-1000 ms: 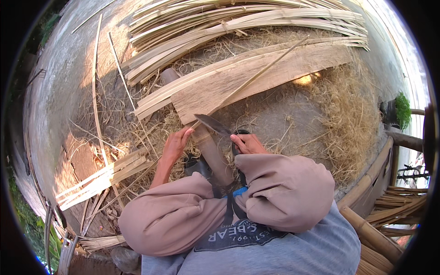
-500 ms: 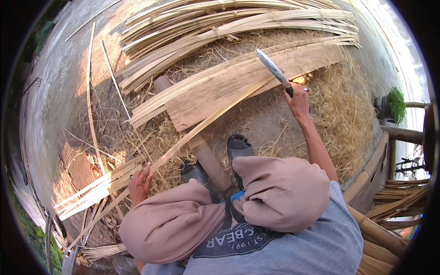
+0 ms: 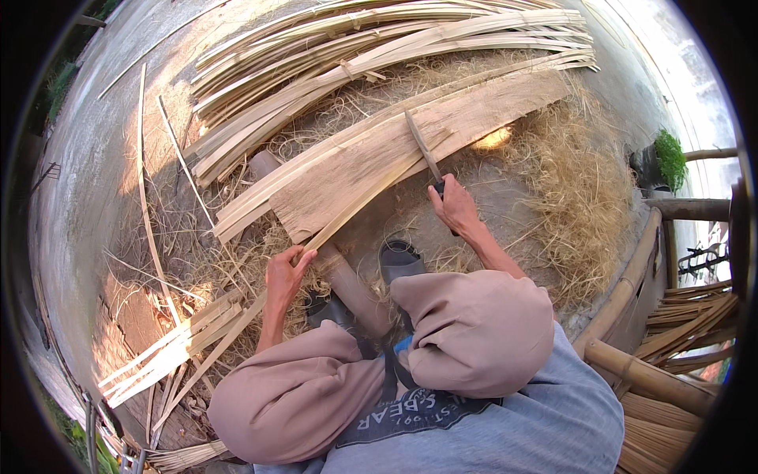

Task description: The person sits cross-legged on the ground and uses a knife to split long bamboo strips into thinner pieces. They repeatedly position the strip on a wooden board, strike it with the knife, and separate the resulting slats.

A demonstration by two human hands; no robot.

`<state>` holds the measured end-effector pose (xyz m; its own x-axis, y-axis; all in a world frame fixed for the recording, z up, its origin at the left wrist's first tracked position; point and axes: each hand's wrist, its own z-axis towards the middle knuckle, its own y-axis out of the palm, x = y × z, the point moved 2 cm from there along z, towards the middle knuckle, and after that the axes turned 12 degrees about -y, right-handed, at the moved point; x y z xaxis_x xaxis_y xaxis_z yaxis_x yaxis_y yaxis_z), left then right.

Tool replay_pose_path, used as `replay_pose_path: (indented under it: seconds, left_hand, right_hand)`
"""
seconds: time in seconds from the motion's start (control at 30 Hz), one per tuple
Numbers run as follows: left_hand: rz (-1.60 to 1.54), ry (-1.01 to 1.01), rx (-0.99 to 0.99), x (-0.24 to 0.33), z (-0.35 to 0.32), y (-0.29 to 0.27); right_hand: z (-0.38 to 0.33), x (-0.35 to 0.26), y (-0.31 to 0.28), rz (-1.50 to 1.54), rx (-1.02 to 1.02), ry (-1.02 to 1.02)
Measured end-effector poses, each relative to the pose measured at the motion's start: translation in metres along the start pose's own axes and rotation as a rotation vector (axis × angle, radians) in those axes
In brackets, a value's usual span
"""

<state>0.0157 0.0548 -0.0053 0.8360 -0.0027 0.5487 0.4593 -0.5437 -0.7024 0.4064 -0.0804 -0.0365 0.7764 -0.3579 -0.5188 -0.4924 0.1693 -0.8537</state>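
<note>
A long pale bamboo strip [image 3: 359, 215] slants up to the right across a flat wooden board [image 3: 347, 178]. Near the board's lower left corner, my left hand [image 3: 286, 268] pinches this strip. My right hand [image 3: 458, 207] is closed round the dark handle of a long knife [image 3: 422, 144]. The blade points up and away over the board, by the strip's far part; whether it touches the strip I cannot tell. A brown round post [image 3: 351, 286] runs under the board towards me, between my sandalled feet.
Bundles of bamboo strips [image 3: 379, 59] lie beyond the board. A heap of thin shavings [image 3: 584, 205] spreads at the right. More cut strips [image 3: 185, 340] rest at the lower left. Bamboo poles [image 3: 624, 276] and a potted plant [image 3: 669, 162] stand along the right side.
My left hand has moved up and right along the strip, to the board's corner. My right hand has brought the knife down and left, its blade now over the board.
</note>
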Motion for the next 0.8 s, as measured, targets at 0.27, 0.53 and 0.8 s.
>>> replay_pose_path:
  seconds: [0.27, 0.53, 0.8]
  left_hand:
    - [-0.177, 0.011, -0.075, -0.008, -0.003, -0.005]
    - [-0.055, 0.031, -0.03, -0.008, -0.009, -0.003]
    - [0.216, 0.102, 0.075, 0.003, -0.02, 0.019]
  right_hand:
    - [-0.021, 0.046, -0.025, 0.094, 0.018, 0.232]
    - [-0.028, 0.059, -0.017, -0.087, 0.071, 0.005]
    - [-0.055, -0.037, 0.016, 0.078, -0.257, -0.106]
